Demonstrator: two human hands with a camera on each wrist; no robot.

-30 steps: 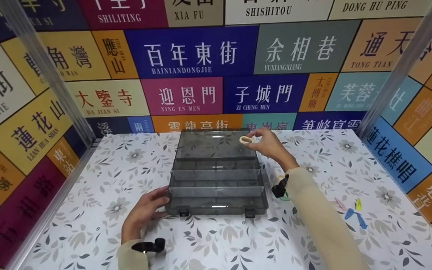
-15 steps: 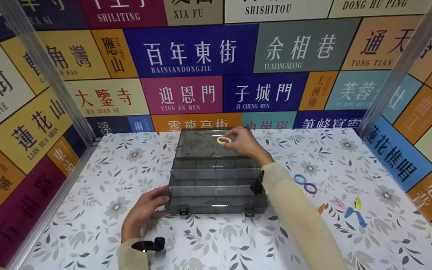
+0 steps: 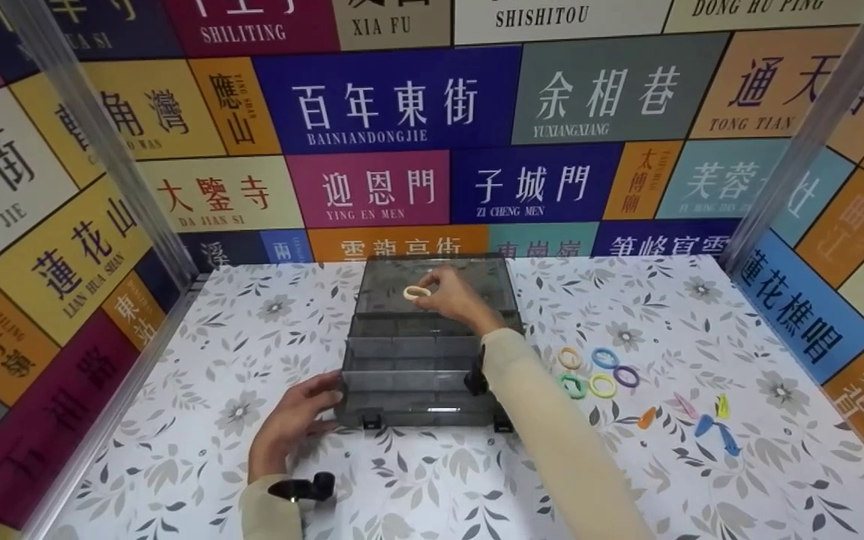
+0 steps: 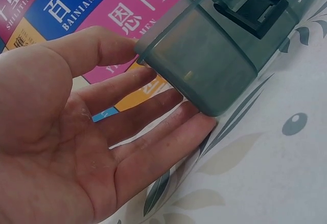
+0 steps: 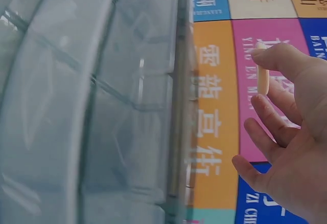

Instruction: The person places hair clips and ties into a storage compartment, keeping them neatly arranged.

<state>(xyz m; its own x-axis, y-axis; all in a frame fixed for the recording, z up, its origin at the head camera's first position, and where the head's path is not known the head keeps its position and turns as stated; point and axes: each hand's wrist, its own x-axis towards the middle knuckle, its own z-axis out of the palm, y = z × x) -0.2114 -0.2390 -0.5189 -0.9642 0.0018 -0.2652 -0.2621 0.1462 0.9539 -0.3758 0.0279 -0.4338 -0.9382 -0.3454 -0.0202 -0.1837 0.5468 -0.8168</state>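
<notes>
A dark, see-through compartment box (image 3: 432, 415) stands on the patterned tabletop, its lid (image 3: 391, 274) raised at the back. My right hand (image 3: 458, 296) pinches a cream hair tie (image 3: 412, 294) between thumb and fingertips, above the box's rear part and in front of the lid. In the right wrist view the same hair tie (image 5: 263, 73) appears edge-on, with the other fingers spread loosely. My left hand (image 3: 293, 416) touches the box's left side near the front corner. In the left wrist view its fingers (image 4: 153, 142) are fairly straight, their tips against the box.
To the right of the box lie several coloured hair ties, including a blue one (image 3: 604, 358) and a purple one (image 3: 626, 376). Farther right are several hair clips, among them an orange one (image 3: 647, 418) and a yellow one (image 3: 722, 406). A sign-covered wall (image 3: 372, 187) stands behind the table.
My right hand has carried the hair tie leftward from the lid's right edge to over the box's rear middle. The loose hair ties at right have come into sight. My left hand stays put.
</notes>
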